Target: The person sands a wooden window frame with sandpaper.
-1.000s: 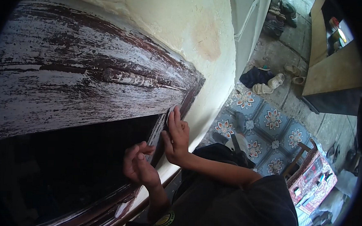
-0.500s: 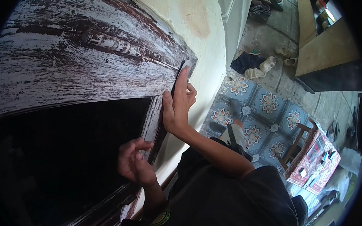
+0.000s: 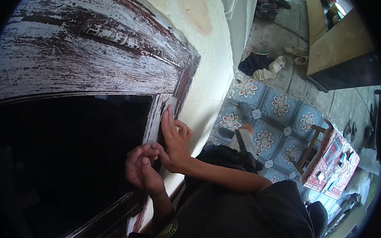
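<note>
A wooden door or window frame with worn white and brown paint surrounds a dark panel. My right hand lies against the narrow upright beside the panel. Its outstretched fingers press a small pale grey piece, seemingly sandpaper, onto the wood; only its upper end shows. My left hand is in front of the panel's lower right edge, its fingers loosely bent and the thumb apart. Nothing is visible in it, and its fingertips are close to my right thumb.
A cream plaster wall borders the frame. Below are patterned blue tiles and my leg. Shoes lie on the concrete. A small cloth-covered table with small items stands right, and a wooden cabinet is farther back.
My right hand has slid down from the frame's upper corner along the upright with the sandpaper, closer to my left hand. My left hand has barely moved. The view has shifted slightly.
</note>
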Available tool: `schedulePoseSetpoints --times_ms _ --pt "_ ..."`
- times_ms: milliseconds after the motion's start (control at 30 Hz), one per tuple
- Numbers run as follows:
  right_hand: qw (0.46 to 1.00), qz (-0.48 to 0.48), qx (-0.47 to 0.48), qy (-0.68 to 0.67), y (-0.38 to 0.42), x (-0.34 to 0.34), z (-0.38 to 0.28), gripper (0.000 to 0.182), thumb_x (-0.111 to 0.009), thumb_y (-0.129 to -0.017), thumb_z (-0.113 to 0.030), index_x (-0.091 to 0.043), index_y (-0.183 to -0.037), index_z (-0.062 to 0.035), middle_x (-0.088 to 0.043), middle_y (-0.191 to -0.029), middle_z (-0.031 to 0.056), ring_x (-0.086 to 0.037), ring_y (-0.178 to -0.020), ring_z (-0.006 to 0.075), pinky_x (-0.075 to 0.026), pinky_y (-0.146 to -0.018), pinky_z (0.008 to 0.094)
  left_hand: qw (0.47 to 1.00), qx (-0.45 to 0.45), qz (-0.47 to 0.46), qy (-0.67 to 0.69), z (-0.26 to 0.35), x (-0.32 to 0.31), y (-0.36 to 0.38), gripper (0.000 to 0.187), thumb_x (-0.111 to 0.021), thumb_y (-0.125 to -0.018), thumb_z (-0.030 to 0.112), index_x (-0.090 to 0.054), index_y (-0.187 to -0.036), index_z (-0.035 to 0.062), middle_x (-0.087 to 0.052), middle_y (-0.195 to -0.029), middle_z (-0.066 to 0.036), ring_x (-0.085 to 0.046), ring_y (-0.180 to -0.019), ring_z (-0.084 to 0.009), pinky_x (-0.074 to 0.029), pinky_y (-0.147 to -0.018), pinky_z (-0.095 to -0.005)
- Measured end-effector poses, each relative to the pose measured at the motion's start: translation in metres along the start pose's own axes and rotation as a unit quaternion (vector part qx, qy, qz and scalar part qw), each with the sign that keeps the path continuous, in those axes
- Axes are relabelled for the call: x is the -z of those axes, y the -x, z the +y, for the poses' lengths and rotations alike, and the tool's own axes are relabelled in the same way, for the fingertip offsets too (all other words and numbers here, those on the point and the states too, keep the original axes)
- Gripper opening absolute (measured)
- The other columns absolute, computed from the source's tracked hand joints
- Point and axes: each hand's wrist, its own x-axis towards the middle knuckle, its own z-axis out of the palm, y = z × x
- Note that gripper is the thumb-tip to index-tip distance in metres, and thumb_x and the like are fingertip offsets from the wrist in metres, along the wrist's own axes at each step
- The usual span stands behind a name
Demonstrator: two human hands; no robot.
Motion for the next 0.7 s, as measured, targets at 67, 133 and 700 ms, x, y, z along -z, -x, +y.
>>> schedulePoseSetpoints --times_ms 67,133,700 --pt "0.999 0.036 -0.010 0.032 -0.030 0.011 0.005 0.081 -0.053 -0.092 -0.043 -0.024 -0.151 0.0035 -0.020 -0.160 0.0212 -0.040 -0.122 0.0342 -0.022 -0.102 0.0464 1.000 -0.009 -0.004 0.010 0.004 -0.002 -0.002 0.032 -0.052 -0.088 0.008 -0.059 -0.118 -0.0020 -0.066 -0.102 -0.019 -0.066 -0.075 -0.0230 -0.050 -0.064 -0.0306" --pt "0.994 0.095 -0.016 0.057 -0.075 0.020 0.020 0.083 -0.054 -0.091 -0.043 -0.021 -0.153 0.0016 -0.020 -0.160 0.0211 -0.039 -0.122 0.0345 -0.019 -0.103 0.0470 0.999 -0.025 0.000 0.026 0.006 -0.002 0.001 0.032 -0.052 -0.088 0.008 -0.059 -0.118 -0.0020 -0.066 -0.103 -0.019 -0.066 -0.075 -0.0227 -0.050 -0.064 -0.0305" --pt "0.996 0.067 0.006 -0.064 -0.087 0.017 0.016 0.094 -0.045 -0.092 -0.056 -0.008 -0.153 0.0060 -0.010 -0.159 0.0297 -0.008 -0.147 0.0428 0.003 -0.113 0.0585 1.000 0.000 0.015 -0.027 -0.001 -0.006 -0.001 0.035 -0.055 -0.088 0.009 -0.058 -0.121 -0.0016 -0.067 -0.106 -0.020 -0.066 -0.078 -0.0200 -0.049 -0.066 -0.0276"
